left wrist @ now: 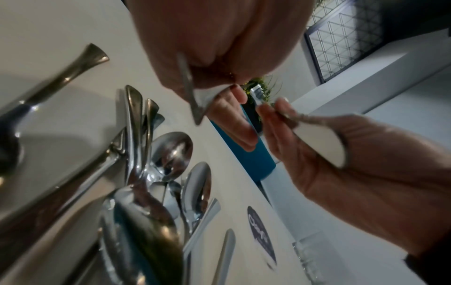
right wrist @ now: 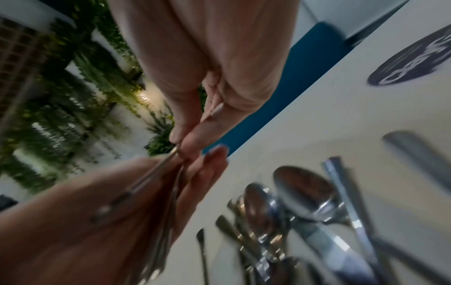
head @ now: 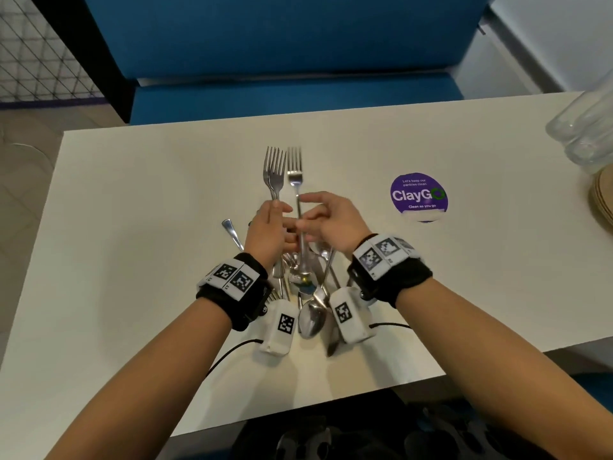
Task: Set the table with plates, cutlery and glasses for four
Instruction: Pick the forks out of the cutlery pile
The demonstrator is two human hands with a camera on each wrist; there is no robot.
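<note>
Over a pile of spoons and knives at the middle of the white table, both hands meet. My left hand grips the handles of two forks, tines pointing away from me. My right hand pinches the stem of a third fork right beside them. In the left wrist view the left hand clasps a fork handle, while the right hand pinches its own fork. The right wrist view shows my right hand pinching a thin stem against the left hand.
Clear glasses stand at the table's far right, with a stack of tan plates just in front of them at the edge. A purple round sticker lies right of the hands. A blue bench runs behind the table.
</note>
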